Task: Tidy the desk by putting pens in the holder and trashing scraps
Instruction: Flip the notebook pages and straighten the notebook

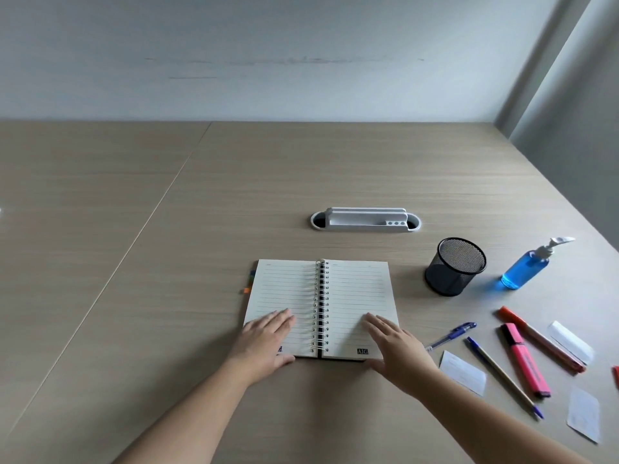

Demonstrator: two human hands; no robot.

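Note:
An open spiral notebook (355,289) lies flat at the desk's centre. My left hand (264,339) rests palm down on its left page, and my right hand (398,346) lies flat on its right page; neither holds anything. A black mesh pen holder (454,267) stands empty to the right. Further right lie a blue pen (452,335), a tan pencil-like pen with blue ends (502,376), a pink highlighter (526,361) and an orange marker (539,339). White paper scraps (464,371), (571,341), (584,415) lie among them.
A blue liquid pump bottle (529,266) stands right of the holder. A white cable port cover (365,220) is set into the wooden desk (167,262) behind the notebook. A red object (615,376) shows at the right edge. A wall runs behind.

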